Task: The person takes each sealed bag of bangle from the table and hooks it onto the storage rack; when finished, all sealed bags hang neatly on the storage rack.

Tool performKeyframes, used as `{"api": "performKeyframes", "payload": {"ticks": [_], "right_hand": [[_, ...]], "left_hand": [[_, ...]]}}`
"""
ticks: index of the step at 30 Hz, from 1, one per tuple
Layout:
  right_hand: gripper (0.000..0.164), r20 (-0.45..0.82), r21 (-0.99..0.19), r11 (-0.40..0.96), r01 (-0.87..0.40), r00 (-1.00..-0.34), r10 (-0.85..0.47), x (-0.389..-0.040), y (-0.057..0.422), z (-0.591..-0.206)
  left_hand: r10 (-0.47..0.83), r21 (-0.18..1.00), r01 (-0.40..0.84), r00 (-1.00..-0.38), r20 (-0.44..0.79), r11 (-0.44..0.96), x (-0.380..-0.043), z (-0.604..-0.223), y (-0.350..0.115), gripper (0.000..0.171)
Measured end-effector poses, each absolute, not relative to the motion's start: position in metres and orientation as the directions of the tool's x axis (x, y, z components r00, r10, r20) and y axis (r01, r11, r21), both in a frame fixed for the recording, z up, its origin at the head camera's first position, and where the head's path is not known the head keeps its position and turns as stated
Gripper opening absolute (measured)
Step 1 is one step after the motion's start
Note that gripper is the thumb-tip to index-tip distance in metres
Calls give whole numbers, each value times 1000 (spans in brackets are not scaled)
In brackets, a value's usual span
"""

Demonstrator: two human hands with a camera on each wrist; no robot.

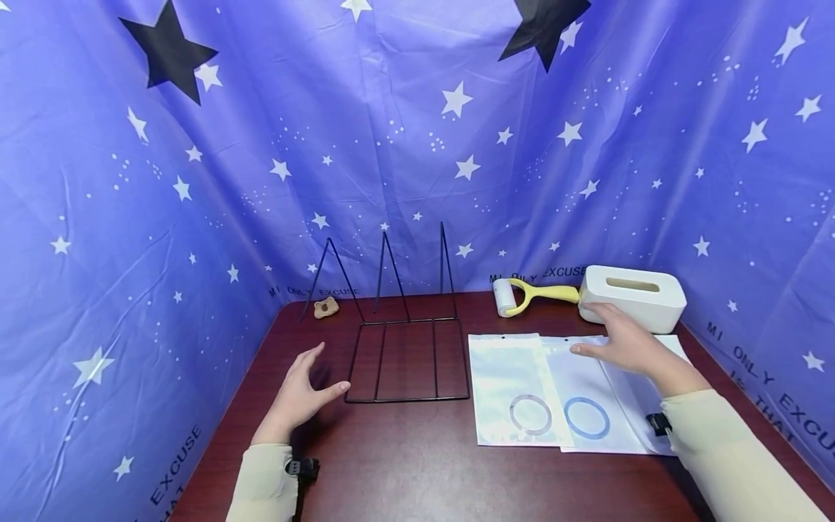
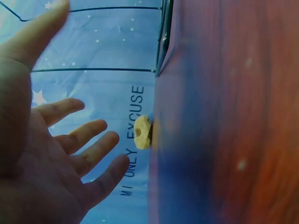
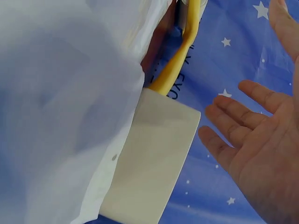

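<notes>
My left hand (image 1: 296, 395) hovers at the left of the table with thumb and fingers spread, holding nothing. Just right of it stands a black wire rack (image 1: 407, 399) with several pointed uprights. Over on the right, my right hand (image 1: 629, 344) is held above the white plastic pouches, its fingers extended and nothing in them. One pouch (image 1: 492, 406) bears a pale ring, and the pouch beside it (image 1: 626, 428) a blue ring; they overlap. A white box with a slot in its top (image 1: 639, 304) stands just beyond the right fingers.
A yellow-handled lint roller (image 1: 554, 292) lies at the back, its handle end against the white box. Behind the rack's left side sits a small tan bear-shaped piece (image 1: 326, 308). A starry blue curtain (image 1: 391, 145) encloses the dark red table (image 1: 417, 471) at the back and sides.
</notes>
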State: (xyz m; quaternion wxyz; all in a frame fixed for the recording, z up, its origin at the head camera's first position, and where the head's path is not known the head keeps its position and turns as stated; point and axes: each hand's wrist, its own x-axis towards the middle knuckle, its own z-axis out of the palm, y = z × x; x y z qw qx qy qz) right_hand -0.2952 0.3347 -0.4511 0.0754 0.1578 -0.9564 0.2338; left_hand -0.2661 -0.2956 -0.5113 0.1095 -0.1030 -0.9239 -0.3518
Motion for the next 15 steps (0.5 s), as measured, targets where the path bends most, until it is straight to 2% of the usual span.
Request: {"api": "performKeyframes", "payload": {"ticks": [6, 15], "right_hand": [[99, 167, -455, 825, -335, -942, -290, -307, 324, -454], [84, 125, -520, 789, -327, -943, -309, -323, 303, -461]], "left_hand": [[90, 676, 198, -977, 191, 710, -267, -517, -294, 99], [100, 701, 166, -986, 135, 694, -270, -525, -288, 91]]}}
